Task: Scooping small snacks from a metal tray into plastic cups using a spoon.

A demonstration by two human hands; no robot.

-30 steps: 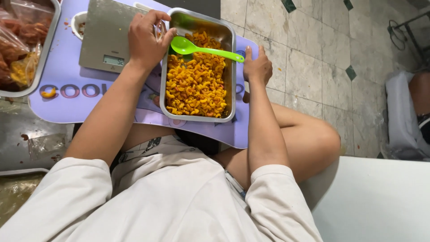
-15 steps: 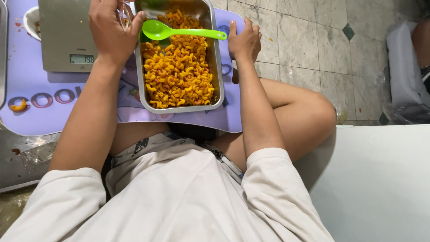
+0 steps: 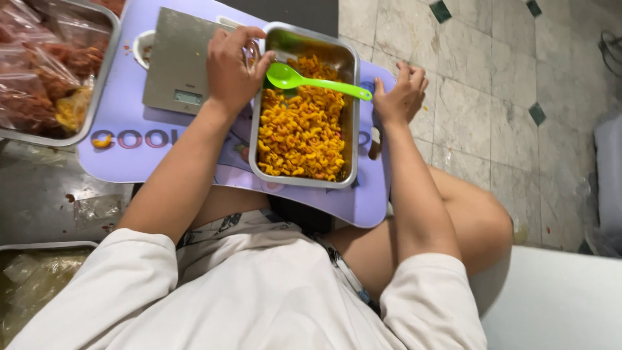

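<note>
My metal tray (image 3: 353,116) sits on the lilac lap table (image 3: 123,116), heaped with orange macaroni (image 3: 301,133). My left hand (image 3: 230,71) curls over its left rim; my right hand (image 3: 400,97) pinches the green spoon (image 3: 311,81), which lies crosswise, bowl pointing left. Bagged food fills the far-left tray (image 3: 97,97).

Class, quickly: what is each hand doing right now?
Left hand: gripping the left rim of the metal tray of pasta.
Right hand: fingers curled, resting at the tray's right rim; grip cannot be told.
</note>
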